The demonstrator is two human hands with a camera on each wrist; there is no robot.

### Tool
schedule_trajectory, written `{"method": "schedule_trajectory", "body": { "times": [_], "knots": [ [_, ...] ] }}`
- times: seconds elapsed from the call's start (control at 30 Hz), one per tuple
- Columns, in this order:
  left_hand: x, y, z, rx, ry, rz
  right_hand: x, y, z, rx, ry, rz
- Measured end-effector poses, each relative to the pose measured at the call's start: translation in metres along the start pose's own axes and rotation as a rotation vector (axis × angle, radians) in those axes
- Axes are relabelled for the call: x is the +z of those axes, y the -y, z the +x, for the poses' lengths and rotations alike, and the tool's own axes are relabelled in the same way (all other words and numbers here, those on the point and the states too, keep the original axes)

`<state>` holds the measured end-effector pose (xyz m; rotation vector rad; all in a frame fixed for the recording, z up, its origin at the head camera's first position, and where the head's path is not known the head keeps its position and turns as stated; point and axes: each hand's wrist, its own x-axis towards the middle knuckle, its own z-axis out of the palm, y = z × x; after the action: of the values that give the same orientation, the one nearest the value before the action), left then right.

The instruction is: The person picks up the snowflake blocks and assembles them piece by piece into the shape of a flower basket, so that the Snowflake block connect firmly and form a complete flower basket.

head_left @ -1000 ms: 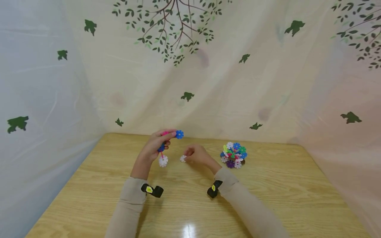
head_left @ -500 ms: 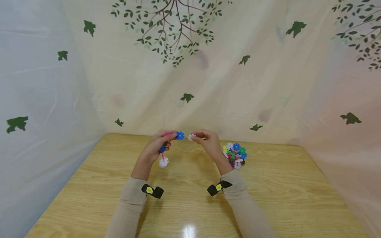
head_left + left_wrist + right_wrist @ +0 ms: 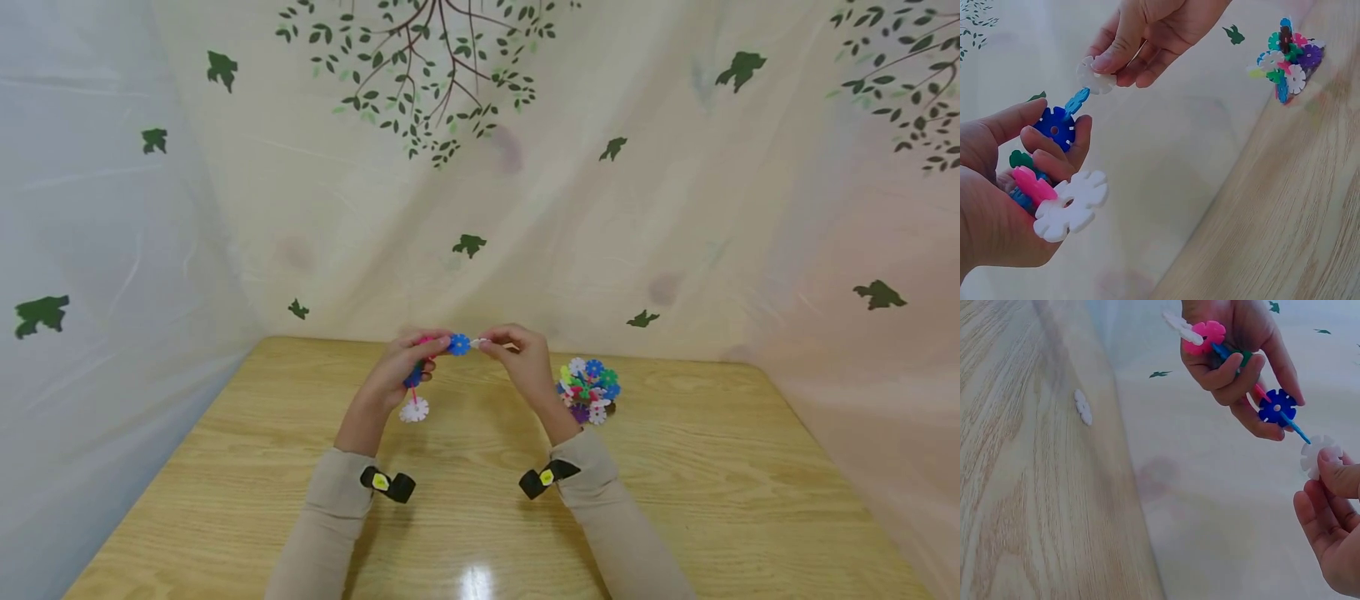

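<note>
My left hand (image 3: 397,362) grips a chain of interlocking plastic flower discs (image 3: 1055,130) in pink, green, blue and white. A white disc (image 3: 1072,206) hangs from the chain's lower end, below the palm. At its other end, a dark blue disc sits between thumb and fingers, with a light blue disc (image 3: 1077,102) jutting out towards the right hand. Between thumb and fingertips my right hand (image 3: 525,354) pinches a single white disc (image 3: 1317,456). Its edge meets the light blue disc's tip; whether their slots are joined I cannot tell. Both hands are above the table's far part.
A ball-like cluster of joined colourful discs (image 3: 588,390) stands on the wooden table (image 3: 675,483), right of my right hand. One white disc (image 3: 1083,407) shows against the table in the right wrist view. A printed cloth (image 3: 375,250) hangs behind the table.
My right hand has risen from near the tabletop with the white disc and brought it left to the chain's blue end. The disc has turned edge-on. My left hand has barely moved.
</note>
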<state>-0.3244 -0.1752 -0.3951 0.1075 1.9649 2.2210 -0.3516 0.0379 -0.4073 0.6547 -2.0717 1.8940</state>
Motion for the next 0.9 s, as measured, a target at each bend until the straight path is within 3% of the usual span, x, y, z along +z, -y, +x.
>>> {"method": "schedule_trajectory", "body": {
  "times": [0.27, 0.5, 0.9],
  "knots": [
    [0.004, 0.002, 0.001, 0.003, 0.006, -0.037, 0.003, -0.002, -0.001, -0.005, -0.054, 0.03],
    [0.013, 0.004, 0.002, 0.008, -0.027, -0.06, 0.006, -0.006, -0.003, -0.073, -0.121, 0.094],
    [0.024, 0.005, 0.004, 0.03, -0.077, -0.021, 0.008, -0.011, -0.002, -0.088, -0.197, 0.165]
  ]
}}
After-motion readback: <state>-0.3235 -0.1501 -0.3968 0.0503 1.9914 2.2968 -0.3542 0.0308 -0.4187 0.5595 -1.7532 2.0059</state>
